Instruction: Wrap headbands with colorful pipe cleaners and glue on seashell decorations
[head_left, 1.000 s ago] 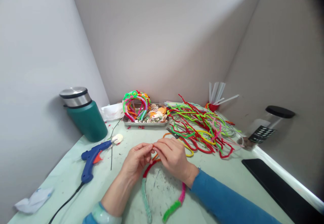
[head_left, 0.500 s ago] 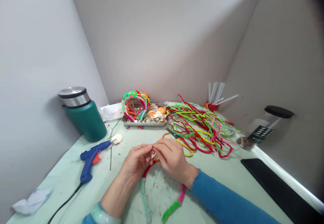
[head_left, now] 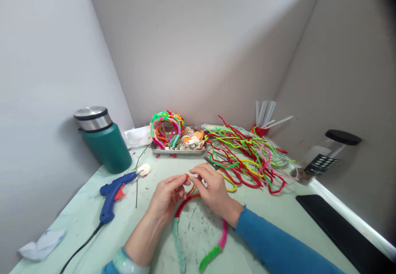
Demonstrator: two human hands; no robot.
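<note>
Between the thumb and fingers of my left hand (head_left: pixel 168 193) is a small bit of orange pipe cleaner (head_left: pixel 187 176). My right hand (head_left: pixel 212 187) meets it from the other side, thumb and forefinger curled around its end; their exact hold is partly hidden. Just below, a headband (head_left: pixel 177 235) wrapped in mint, red, orange, pink and green fuzzy pipe cleaner lies on the table, its ends toward me. An orange strand rises from the top of its arch toward my hands. My right hand and wrist cover part of the arch.
A blue glue gun (head_left: pixel 111 197) and green bottle (head_left: pixel 105 142) stand left. Behind are a metal tray (head_left: pixel 179 152) with finished headbands and loose pieces, scissors (head_left: pixel 213 164) and heaped pipe cleaners (head_left: pixel 244 150). A clear jar (head_left: pixel 328 154) and black slab (head_left: pixel 334 228) are right.
My right fingertips have drawn slightly away from my left ones, and the orange bit now shows between them. The view has shifted a little; the headband stays on the table.
</note>
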